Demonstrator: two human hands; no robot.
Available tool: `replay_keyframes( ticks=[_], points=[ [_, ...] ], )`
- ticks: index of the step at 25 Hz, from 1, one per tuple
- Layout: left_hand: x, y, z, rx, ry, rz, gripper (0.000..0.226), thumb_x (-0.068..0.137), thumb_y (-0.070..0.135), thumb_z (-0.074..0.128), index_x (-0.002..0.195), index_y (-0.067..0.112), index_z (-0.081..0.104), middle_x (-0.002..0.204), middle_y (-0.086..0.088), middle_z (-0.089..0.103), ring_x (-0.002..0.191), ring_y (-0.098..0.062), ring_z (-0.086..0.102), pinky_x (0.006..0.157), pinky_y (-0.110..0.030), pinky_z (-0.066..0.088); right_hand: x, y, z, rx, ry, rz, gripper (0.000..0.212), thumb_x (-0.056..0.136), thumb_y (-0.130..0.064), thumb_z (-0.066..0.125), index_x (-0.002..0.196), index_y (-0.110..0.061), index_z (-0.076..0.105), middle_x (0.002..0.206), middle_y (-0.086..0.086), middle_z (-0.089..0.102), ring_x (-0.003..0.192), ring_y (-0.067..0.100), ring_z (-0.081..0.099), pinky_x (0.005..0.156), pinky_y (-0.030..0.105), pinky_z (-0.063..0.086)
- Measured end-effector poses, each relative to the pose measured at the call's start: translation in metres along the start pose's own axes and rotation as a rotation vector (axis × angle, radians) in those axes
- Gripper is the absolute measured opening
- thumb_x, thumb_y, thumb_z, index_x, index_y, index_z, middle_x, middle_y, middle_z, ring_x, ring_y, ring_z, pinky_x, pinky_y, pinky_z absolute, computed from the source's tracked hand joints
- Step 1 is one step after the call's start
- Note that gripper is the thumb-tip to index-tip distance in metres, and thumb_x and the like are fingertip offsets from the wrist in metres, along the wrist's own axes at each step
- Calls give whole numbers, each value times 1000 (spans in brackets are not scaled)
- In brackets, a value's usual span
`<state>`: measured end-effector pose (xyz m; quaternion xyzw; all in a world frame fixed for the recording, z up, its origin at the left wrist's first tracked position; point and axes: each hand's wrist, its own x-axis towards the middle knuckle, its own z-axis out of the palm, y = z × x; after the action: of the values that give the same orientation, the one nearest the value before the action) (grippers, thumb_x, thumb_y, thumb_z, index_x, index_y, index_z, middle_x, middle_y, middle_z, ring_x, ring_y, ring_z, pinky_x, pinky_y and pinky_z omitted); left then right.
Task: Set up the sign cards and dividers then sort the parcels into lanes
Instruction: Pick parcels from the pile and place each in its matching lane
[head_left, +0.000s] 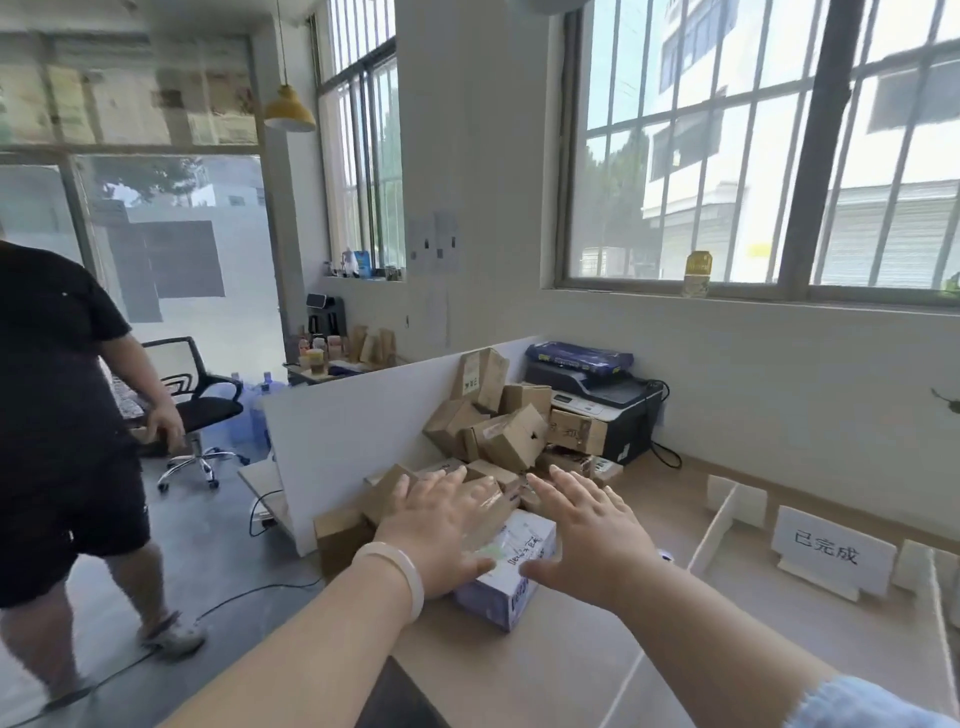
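Reaching forward over the table (571, 675), the left hand (441, 525) and right hand (592, 535) hover palm-down at the near foot of the parcel pile (498, 431). Their fingers (449, 484) are straight and fanned, gripping nothing. The left palm lies over a taped brown parcel (485, 506) and the edge of a white box (511, 577); whether it touches either I cannot tell from this angle.

Setup looks largely done on the side that shows. At three o'clock from the hands a sign card (831, 553) stands in its slotted base, and at two o'clock a thin white divider (719, 525) stands on edge. More white pieces at the far right are cut off by the frame.

Sorting, I judge, has hardly begun. The parcels sit heaped at twelve o'clock, between a white board (353, 431) at ten o'clock and a printer (608, 410) at one o'clock. No parcel shows in the visible lanes.

The sign card reads 已完成. The white box carries a handwritten label, possibly starting "De", otherwise too blurred. Its blue side print is illegible.
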<state>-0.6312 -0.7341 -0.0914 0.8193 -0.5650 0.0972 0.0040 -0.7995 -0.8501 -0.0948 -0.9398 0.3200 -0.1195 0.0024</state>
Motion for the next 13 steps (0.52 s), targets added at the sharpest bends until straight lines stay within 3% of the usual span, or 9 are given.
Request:
replay_keyframes(
  ticks=[13],
  points=[
    [128, -100, 38, -11, 3, -9, 85, 90, 69, 44, 155, 42, -3, 166, 4, -3, 152, -21, -2, 122, -48, 0, 160, -16, 45, 19, -15, 40, 95, 83, -71, 50, 155, -38, -4, 164, -7, -6, 151, 14, -6, 123, 41, 0]
  ],
)
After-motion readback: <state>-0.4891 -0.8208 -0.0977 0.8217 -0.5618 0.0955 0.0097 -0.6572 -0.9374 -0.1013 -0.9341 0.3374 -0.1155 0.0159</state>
